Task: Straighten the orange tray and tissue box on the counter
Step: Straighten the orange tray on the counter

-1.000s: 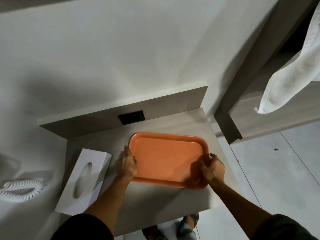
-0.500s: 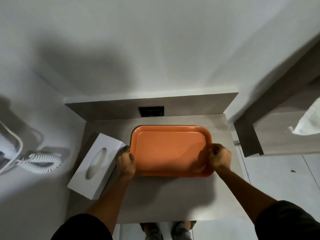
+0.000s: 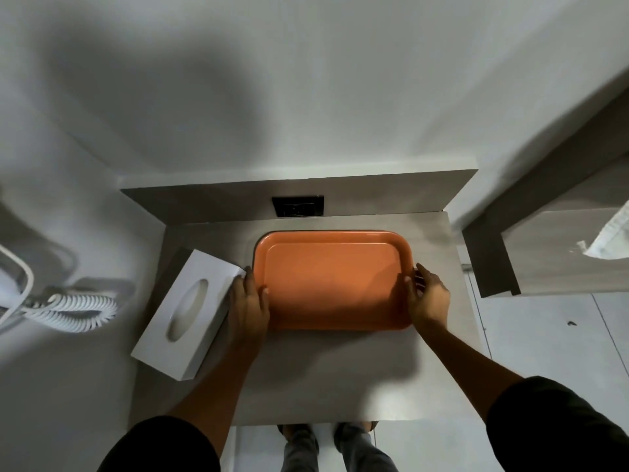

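While you stand at the desk [image 3: 340, 376], the orange tray [image 3: 333, 281] lies flat on it between your hands, its long sides parallel to the raised back panel [image 3: 211, 202] and its far edge close below the black wall socket [image 3: 297, 206]. Your left hand [image 3: 246, 303] rests against the tray's left short edge, thumb hooked over the rim onto the orange surface, fingers [image 3: 250, 275] pointing away from you along the outside of the rim. Your right hand [image 3: 427, 296] mirrors it at the right short edge, thumb laid over the rim, fingers curled around the outside, so both hands grip the tray by its ends.

Just left of your left hand sits the white tissue box [image 3: 189, 313], turned at an angle to the tray and the desk's edges; its near-right corner almost meets your knuckles, and whether they touch cannot be told. Its oval opening faces up.

Off the desk to the left, a white coiled cord [image 3: 75, 310] hangs against the wall. A white cloth [image 3: 612, 240] shows at the right edge.
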### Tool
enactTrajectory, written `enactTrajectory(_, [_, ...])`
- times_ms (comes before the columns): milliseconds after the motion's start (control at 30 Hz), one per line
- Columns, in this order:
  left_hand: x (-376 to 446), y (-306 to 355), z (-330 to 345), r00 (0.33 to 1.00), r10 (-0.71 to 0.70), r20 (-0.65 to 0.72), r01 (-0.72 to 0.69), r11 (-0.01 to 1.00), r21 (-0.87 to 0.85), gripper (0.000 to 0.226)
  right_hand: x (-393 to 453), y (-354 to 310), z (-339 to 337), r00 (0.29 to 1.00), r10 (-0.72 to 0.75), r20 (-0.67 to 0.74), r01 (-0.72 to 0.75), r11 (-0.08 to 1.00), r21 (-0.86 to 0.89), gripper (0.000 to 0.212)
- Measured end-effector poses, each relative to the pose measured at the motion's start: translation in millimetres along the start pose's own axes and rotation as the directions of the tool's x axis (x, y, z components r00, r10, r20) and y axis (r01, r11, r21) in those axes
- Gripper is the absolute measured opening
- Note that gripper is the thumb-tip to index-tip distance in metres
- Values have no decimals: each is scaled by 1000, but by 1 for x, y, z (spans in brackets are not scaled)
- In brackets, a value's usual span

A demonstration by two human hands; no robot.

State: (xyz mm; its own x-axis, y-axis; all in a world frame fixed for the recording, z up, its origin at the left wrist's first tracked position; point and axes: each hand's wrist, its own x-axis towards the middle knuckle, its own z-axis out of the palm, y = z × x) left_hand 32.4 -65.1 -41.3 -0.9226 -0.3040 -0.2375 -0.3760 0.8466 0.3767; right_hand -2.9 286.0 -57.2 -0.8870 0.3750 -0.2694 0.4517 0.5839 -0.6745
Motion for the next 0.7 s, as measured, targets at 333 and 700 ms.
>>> enactTrajectory(333, [-72, -31, 54, 832, 542, 120, -555, 820, 140, 85, -99, 77, 34, 625, -653, 428, 781, 521, -344, 79])
enactTrajectory(700, [-72, -39, 68, 800, 560, 217, -598, 777, 199, 83, -113, 81, 48, 669, -551, 499, 743, 490, -456, 78])
